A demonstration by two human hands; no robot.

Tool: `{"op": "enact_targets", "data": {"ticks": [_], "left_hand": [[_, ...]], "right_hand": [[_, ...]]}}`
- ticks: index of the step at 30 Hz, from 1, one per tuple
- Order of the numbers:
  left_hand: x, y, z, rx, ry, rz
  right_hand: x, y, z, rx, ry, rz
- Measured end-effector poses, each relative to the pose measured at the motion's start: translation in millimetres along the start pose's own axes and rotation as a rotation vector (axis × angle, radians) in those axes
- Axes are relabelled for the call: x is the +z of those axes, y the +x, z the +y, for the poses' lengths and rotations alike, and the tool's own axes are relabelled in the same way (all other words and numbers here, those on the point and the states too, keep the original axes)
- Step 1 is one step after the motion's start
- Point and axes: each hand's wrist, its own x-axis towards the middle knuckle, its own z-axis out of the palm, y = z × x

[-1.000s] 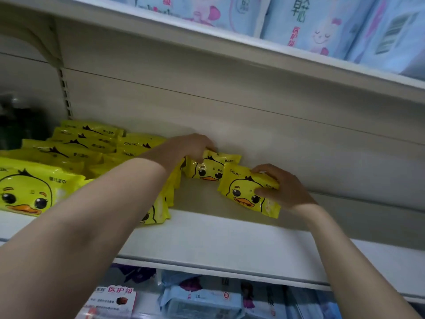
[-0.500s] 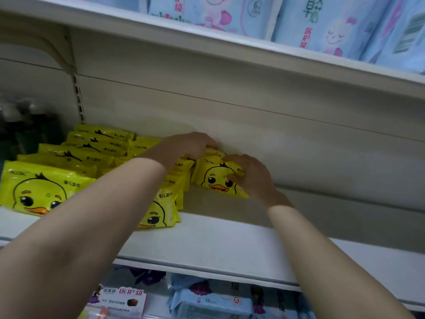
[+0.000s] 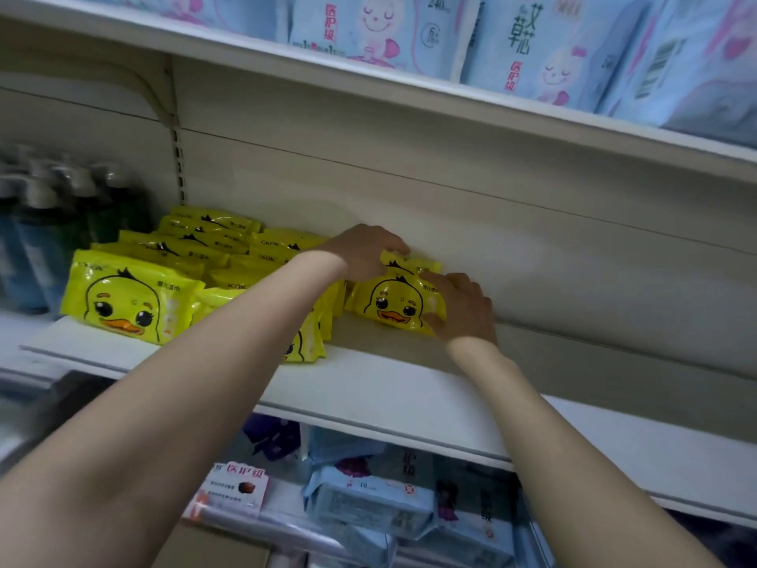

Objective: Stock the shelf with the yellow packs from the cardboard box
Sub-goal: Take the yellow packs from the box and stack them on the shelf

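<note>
Several yellow packs with a duck face [image 3: 131, 297] stand in rows on the white shelf [image 3: 409, 395]. At the right end of the rows, my right hand [image 3: 463, 309] grips the right edge of one upright yellow pack [image 3: 393, 303]. Just behind it stands another yellow pack [image 3: 413, 264]; my left hand [image 3: 364, 250] holds its top with curled fingers, close to the shelf's back wall. My left forearm hides part of the middle rows. The cardboard box is out of view.
Dark pump bottles [image 3: 53, 223] stand at the far left of the shelf. Pale blue packs [image 3: 532, 43] fill the shelf above, and more blue packs [image 3: 368, 502] lie on the shelf below. The shelf surface to the right of my hands is bare.
My right hand has carried its yellow pack leftward and set it upright in front of the pack under my left hand. The view has shifted left.
</note>
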Motion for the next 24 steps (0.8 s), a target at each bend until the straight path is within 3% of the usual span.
{"op": "enact_targets", "data": {"ticks": [13,24], "left_hand": [[33,-165,71,-0.008,-0.097,0.351],[65,-303,48,-0.199,-0.176,0.335]], "right_hand": [[-27,-130,-38,-0.155,0.338,0.233],[-13,-221,-119,-0.224,0.433,0.137]]}}
